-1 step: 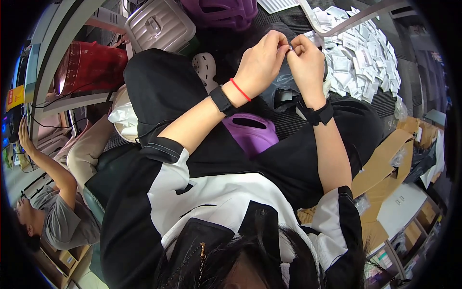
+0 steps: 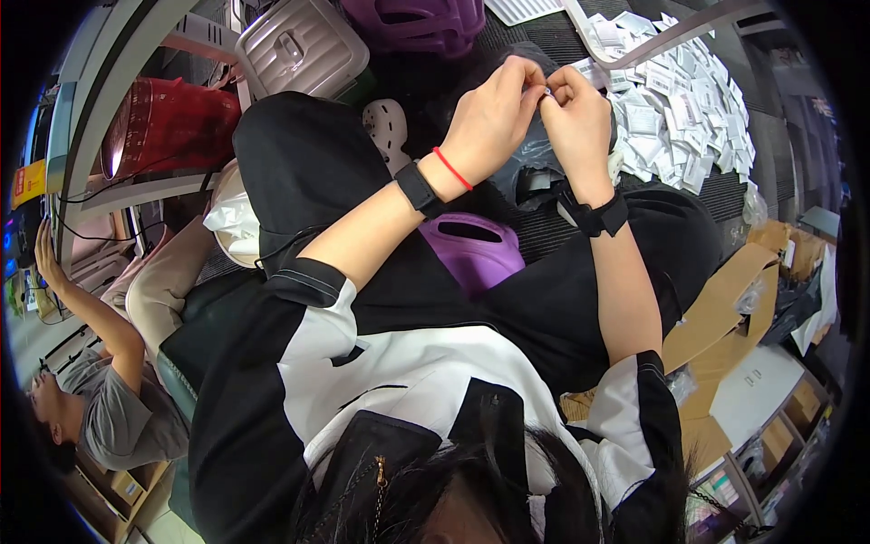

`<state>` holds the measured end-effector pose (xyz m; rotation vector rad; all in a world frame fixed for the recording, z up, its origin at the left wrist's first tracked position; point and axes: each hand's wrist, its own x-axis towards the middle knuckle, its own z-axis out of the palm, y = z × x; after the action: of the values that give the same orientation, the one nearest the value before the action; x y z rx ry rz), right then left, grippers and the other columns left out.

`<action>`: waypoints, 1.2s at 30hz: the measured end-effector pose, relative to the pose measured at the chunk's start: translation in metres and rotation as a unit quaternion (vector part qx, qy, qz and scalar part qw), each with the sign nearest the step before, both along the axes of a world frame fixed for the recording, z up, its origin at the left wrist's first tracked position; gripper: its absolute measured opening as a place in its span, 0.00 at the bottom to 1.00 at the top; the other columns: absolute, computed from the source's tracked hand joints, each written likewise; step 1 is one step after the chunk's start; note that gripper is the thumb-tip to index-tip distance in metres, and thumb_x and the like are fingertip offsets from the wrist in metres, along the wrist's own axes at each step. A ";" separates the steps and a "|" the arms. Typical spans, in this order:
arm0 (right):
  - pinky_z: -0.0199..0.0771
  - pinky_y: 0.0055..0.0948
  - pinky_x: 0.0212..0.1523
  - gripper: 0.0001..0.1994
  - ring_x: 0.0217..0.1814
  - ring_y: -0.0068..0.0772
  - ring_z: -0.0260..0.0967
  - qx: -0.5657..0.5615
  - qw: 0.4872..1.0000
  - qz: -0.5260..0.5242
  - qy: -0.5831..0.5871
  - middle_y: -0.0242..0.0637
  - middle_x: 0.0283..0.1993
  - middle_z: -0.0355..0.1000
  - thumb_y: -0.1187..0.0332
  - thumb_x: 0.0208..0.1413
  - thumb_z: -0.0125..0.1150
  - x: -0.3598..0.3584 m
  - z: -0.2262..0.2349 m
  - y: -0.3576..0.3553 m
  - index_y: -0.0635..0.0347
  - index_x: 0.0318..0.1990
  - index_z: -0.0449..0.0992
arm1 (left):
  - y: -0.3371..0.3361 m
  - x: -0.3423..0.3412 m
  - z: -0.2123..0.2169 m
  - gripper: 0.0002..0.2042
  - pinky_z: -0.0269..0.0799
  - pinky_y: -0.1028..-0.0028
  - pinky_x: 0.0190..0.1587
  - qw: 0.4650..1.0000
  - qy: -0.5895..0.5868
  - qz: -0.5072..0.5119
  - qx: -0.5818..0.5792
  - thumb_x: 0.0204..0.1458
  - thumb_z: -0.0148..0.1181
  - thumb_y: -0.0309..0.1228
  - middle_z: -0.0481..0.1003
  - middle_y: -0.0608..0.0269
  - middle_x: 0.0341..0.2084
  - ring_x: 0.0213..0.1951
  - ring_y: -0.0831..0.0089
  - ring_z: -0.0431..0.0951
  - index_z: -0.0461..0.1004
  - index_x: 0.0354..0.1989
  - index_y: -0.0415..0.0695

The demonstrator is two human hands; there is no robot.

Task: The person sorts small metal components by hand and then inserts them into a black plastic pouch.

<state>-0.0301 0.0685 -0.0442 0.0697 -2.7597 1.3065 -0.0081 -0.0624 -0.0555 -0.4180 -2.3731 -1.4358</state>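
Note:
My left hand (image 2: 497,116) and my right hand (image 2: 577,118) meet fingertip to fingertip over the floor in front of me. Each is closed in a pinch. Between them shows a speck of a small, pale, shiny thing (image 2: 547,91), too tiny and covered to name. Beneath the hands lies a dark plastic bag (image 2: 535,150), its shape partly hidden by my fingers and wrists. To the right of my right hand spreads a heap of small white labelled packets (image 2: 675,113).
A purple plastic stool (image 2: 476,249) stands between my legs. Farther off are a grey lidded bin (image 2: 299,50) and a purple basket (image 2: 417,23). At left, a red bag (image 2: 172,122) and a seated person (image 2: 118,399); at right, opened cardboard (image 2: 720,317). A metal frame (image 2: 671,41) crosses the heap.

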 end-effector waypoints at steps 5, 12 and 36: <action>0.65 0.28 0.25 0.07 0.21 0.27 0.68 -0.105 0.993 0.016 -0.058 0.36 0.19 0.71 0.70 0.44 0.59 -0.008 -0.011 0.008 0.64 0.28 0.72 | -0.008 -0.008 0.008 0.09 0.70 0.77 0.42 0.967 -0.087 -0.120 0.206 0.57 0.53 0.25 0.71 0.61 0.34 0.38 0.74 0.74 0.60 0.42 0.40; 0.65 0.25 0.25 0.08 0.20 0.23 0.66 -0.125 0.988 0.048 -0.074 0.35 0.18 0.71 0.69 0.43 0.61 -0.008 -0.008 0.008 0.64 0.29 0.73 | -0.020 -0.012 0.017 0.17 0.63 0.85 0.32 0.964 -0.130 -0.181 0.143 0.50 0.63 0.29 0.69 0.70 0.31 0.33 0.88 0.67 0.59 0.41 0.43; 0.64 0.28 0.25 0.09 0.21 0.30 0.68 -0.245 0.966 0.057 0.049 0.41 0.20 0.69 0.67 0.55 0.50 -0.002 -0.012 -0.024 0.65 0.37 0.69 | -0.013 -0.010 0.018 0.07 0.67 0.79 0.27 0.997 0.032 0.000 0.067 0.47 0.54 0.26 0.73 0.57 0.20 0.21 0.74 0.71 0.73 0.32 0.36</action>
<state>-0.0325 0.0446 -0.0558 0.2526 -2.3023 1.9163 -0.0182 -0.0751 -0.0374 -0.4221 -2.2120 -1.5471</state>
